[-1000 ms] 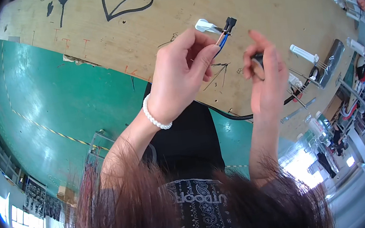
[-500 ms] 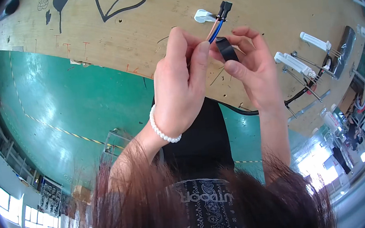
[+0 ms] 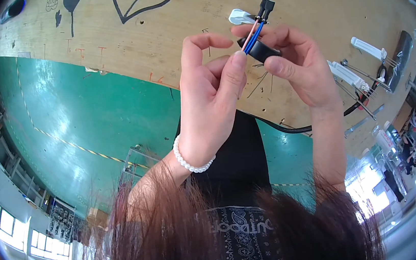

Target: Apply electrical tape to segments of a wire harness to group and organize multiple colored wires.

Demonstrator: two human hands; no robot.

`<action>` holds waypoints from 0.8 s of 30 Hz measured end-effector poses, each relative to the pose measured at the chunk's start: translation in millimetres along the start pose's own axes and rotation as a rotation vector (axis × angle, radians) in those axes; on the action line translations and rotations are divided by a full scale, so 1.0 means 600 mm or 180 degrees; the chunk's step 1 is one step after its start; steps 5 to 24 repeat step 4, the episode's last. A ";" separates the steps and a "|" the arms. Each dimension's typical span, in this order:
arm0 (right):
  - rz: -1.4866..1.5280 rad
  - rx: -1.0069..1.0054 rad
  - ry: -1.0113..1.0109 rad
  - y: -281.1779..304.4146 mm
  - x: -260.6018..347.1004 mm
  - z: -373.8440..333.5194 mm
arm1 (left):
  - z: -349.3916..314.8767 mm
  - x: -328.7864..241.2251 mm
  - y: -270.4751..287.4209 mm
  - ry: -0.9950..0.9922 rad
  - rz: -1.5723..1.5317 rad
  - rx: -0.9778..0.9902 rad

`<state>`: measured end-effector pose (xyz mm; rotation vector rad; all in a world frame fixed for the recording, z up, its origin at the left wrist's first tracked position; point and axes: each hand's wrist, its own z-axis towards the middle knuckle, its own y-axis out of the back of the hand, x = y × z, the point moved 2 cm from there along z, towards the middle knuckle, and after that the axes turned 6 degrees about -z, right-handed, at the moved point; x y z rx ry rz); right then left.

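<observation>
Between the thumb and bent fingers of my left hand (image 3: 209,91) are thin blue and pink wires (image 3: 254,38). They rise away from me and end in black connectors (image 3: 265,8). Curled around a roll of black tape (image 3: 263,51) is my right hand (image 3: 309,69), its thumb on the near side. The tape roll sits right against the wires, just below the connectors. My left index finger is lifted and arched off the wires. Behind the connectors, a white plastic piece (image 3: 240,16) lies on the wooden table (image 3: 318,20).
White plastic parts with metal rods (image 3: 349,75) lie on the table's right side, near a black cable (image 3: 290,131) along its near edge. A dark curved strip (image 3: 399,59) lies further right. A dark object (image 3: 12,9) is at the far left corner.
The tape roll has turned and come up against the wires. My left index finger has lifted off, and my right fingers have moved up behind the wires.
</observation>
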<state>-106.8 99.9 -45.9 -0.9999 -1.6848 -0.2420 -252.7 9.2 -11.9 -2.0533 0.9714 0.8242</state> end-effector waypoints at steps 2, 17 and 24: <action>-0.0068 0.0073 0.0008 0.003 -0.003 -0.002 | 0.001 -0.001 0.002 0.0051 -0.0168 -0.0008; 0.0134 0.0175 0.0058 0.009 -0.005 -0.003 | 0.009 -0.004 0.007 0.0236 0.0133 0.0317; 0.0134 0.0175 0.0058 0.009 -0.005 -0.003 | 0.009 -0.004 0.007 0.0236 0.0133 0.0317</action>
